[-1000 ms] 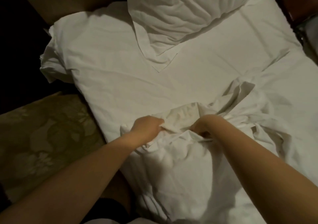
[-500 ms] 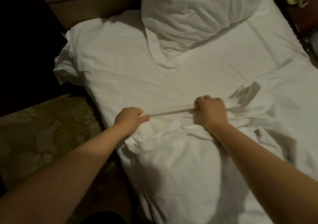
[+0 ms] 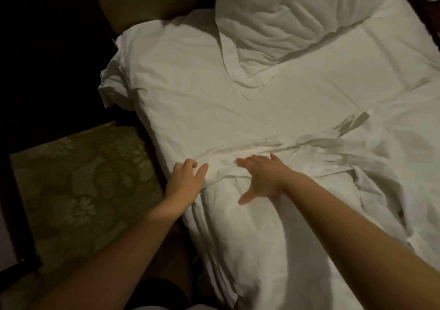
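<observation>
White bed sheet (image 3: pixel 297 109) beside floral fabric (image 3: pixel 78 181)

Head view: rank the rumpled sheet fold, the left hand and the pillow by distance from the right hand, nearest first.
1. rumpled sheet fold: under the fingers of the right hand.
2. left hand: just beside it, on its left.
3. pillow: far off, at the view's top.

Bed (image 3: pixel 309 90) middle flat, passable. Pillow (image 3: pixel 285 19) blocks the head edge. Bunched sheet fold (image 3: pixel 297 143) ridges across mid-bed. Patterned floor (image 3: pixel 78 178) open beside the near edge.
</observation>
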Tool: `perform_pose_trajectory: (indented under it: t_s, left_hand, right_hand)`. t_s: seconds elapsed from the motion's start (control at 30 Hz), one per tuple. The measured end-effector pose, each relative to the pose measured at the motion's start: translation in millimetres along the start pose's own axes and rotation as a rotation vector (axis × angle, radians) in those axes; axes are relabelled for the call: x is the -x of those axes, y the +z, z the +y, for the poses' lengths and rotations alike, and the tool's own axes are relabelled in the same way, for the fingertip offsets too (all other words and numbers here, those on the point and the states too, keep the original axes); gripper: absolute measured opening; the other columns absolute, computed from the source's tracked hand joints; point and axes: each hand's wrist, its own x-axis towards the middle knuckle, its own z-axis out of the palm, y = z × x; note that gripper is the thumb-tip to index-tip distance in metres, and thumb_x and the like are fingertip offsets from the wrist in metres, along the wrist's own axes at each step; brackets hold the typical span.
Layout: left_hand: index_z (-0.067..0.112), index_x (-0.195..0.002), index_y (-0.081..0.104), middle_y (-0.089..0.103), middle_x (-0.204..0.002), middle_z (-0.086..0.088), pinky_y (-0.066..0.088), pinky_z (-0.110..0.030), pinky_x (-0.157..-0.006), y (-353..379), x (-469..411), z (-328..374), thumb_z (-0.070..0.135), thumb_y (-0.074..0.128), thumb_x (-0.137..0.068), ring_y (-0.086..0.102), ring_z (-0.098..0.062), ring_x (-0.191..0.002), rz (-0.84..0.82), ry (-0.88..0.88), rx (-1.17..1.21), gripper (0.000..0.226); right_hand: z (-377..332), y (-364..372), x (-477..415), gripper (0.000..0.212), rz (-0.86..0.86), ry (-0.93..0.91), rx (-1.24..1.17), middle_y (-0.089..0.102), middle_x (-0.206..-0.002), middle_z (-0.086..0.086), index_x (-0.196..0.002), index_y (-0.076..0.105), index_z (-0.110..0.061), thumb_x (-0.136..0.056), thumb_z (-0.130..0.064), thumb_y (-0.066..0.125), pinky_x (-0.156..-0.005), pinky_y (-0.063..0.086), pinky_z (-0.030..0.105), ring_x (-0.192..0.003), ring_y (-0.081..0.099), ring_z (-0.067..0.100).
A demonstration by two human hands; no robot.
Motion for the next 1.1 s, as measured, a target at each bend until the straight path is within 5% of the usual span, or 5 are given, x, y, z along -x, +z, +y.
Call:
perform_pose_trajectory:
  t_s: [0.27, 0.43, 0.57, 0.77, 1.1]
  left_hand:
    - [0.019, -0.101, 0.059, 0.064, -0.109, -0.005, 0.05, -0.041, -0.092, 17, 42, -6, 0.041, 0.072, -0.079, 0.061, -0.022, -0.1, -0.215, -0.082, 0.641, 0.034]
    - [0.014, -0.108, 0.069, 0.065, -0.1, 0.005, 0.045, -0.025, -0.083, -8, 23, -20, 0.025, 0.066, -0.088, 0.06, -0.01, -0.095, -0.227, 0.074, 0.433, 0.023]
    - [0.016, -0.06, 0.064, 0.059, -0.057, 0.014, 0.04, -0.015, -0.058, -33, -2, -31, 0.021, 0.068, -0.086, 0.055, 0.002, -0.055, -0.465, 0.035, 0.443, 0.027]
    - [0.028, -0.1, 0.064, 0.057, -0.092, 0.021, 0.039, -0.015, -0.076, -37, -16, -18, 0.032, 0.08, -0.073, 0.054, -0.004, -0.093, -0.807, 0.248, -0.138, 0.032]
    - [0.017, -0.053, 0.043, 0.045, -0.058, 0.002, 0.025, -0.028, -0.05, -63, -52, -30, 0.036, 0.073, -0.08, 0.046, -0.015, -0.057, -0.352, -0.044, -0.233, 0.044]
  right_hand:
    - [-55, -20, 6, 0.021, 0.53, -0.171, -0.477, 0.069, -0.094, 0.008, -0.095, 0.068, -0.008, -0.086, -0.02, 0.053, -0.068, 0.033, 0.028, -0.088, 0.059, 0.022]
    - [-49, -17, -22, 0.052, 0.155, -0.12, -0.185, 0.053, -0.132, 0.007, -0.131, 0.049, -0.022, -0.087, -0.047, 0.061, -0.097, 0.04, 0.036, -0.121, 0.049, 0.027]
    - [3, -16, -23, 0.09, -0.127, 0.157, 0.019, 0.037, -0.15, -0.001, -0.145, 0.032, -0.033, -0.071, -0.082, 0.049, -0.112, 0.025, 0.045, -0.138, 0.035, 0.025]
    - [34, -24, -3, 0.044, -0.146, 0.105, 0.008, 0.058, -0.129, 0.002, -0.125, 0.058, -0.02, -0.091, -0.048, 0.053, -0.09, 0.038, 0.029, -0.119, 0.052, 0.022]
    - [10, 14, -27, 0.036, 0.447, 0.109, 0.087, 0.057, -0.115, 0.003, -0.12, 0.058, -0.024, -0.089, -0.043, 0.057, -0.103, 0.025, 0.045, -0.113, 0.049, 0.028]
